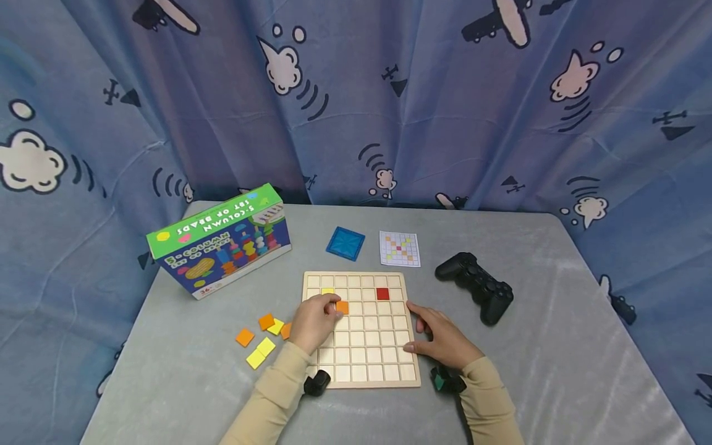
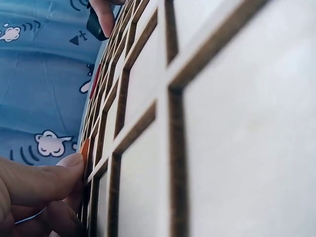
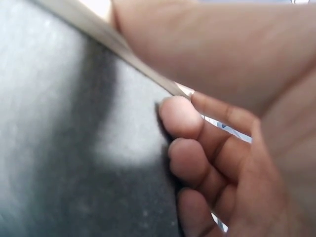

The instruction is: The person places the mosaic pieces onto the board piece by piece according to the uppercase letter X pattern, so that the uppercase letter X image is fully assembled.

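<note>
A wooden grid board (image 1: 364,374) lies flat on the table. My left hand (image 1: 313,322) reaches over its left side, with thumb and forefinger pinching an orange square tile (image 1: 342,307) at one of the cells; in the left wrist view the thumb tip meets the orange tile's edge (image 2: 85,150). A yellow tile (image 1: 328,290) and a red tile (image 1: 382,293) sit in cells of an upper row. Along the board's right edge, my right hand (image 1: 445,340) rests its thumb and forefinger, while its other fingers (image 3: 187,160) bend loosely beside the edge.
Loose orange and yellow tiles (image 1: 245,337) lie left of the board. Behind it are a blue tray (image 1: 345,243) and a printed pattern card (image 1: 399,249). A box of beads (image 1: 222,241) stands at the back left, and a black game controller (image 1: 475,285) lies to the right.
</note>
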### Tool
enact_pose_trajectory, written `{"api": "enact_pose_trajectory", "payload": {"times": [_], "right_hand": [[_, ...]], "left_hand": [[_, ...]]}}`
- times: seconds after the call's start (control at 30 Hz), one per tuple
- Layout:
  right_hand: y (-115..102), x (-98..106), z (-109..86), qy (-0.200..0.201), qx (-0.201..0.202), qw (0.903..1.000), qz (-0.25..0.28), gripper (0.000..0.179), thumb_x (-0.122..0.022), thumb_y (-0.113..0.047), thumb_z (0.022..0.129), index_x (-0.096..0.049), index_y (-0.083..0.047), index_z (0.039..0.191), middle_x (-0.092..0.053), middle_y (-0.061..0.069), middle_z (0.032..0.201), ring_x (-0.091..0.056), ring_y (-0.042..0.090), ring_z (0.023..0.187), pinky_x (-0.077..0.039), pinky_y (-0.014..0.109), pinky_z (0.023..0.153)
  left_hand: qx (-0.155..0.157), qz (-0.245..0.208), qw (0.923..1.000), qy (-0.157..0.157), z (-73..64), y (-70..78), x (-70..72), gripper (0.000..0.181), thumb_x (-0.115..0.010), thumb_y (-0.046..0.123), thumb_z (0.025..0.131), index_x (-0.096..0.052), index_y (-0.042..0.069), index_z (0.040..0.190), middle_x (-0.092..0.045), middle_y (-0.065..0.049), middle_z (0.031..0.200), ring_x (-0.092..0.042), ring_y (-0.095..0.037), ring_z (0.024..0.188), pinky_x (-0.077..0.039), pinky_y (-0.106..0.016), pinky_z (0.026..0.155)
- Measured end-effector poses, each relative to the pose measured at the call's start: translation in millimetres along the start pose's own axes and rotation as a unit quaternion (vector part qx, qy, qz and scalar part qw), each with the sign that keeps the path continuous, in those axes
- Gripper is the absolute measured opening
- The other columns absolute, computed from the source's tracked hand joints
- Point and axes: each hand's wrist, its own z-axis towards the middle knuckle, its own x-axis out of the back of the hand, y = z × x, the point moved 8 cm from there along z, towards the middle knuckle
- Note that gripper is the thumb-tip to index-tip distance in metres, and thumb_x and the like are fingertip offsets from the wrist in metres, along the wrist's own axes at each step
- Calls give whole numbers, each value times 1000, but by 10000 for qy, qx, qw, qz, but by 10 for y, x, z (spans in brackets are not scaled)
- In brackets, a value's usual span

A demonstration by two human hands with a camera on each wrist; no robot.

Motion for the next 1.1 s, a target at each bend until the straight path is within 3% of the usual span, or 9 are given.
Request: {"api": "enact_pose_trajectory", "payload": {"times": [0.43,0.9,1.0,1.1], "right_hand": [[-5,-5,9,-1,-12,10000,13,82,-78,-40,78,-42,-5,143,-47,-4,90,-38,10,80,-31,25,71],[12,4,-6,35,-30,10000,-16,82,-78,-38,78,-41,-4,143,-46,-4,90,-39,11,81,-32,25,72],[1,13,-4,47,-31,10000,-35,81,-79,-36,77,-42,-5,142,-46,-4,90,-39,11,82,-31,25,72],[-17,6,7,33,7,10000,-61,80,-78,-37,78,-42,-5,142,-46,-4,90,-39,12,82,-31,26,72]], "left_hand": [[-135,55,9999,-14,-9,4,5,28,-74,11,83,-70,5,110,-52,5,69,-45,-10,62,-39,-23,60],[14,-453,9975,-538,10,-35,-26,38,-72,7,84,-64,2,120,-55,4,74,-47,-10,65,-41,-25,65],[-19,-640,9966,-521,-15,-24,28,39,-71,6,85,-63,2,122,-56,3,75,-47,-9,61,-40,-22,58],[86,-901,9951,-395,-118,-44,203,36,-70,10,87,-63,5,122,-58,1,79,-49,-10,59,-40,-23,53]]}}
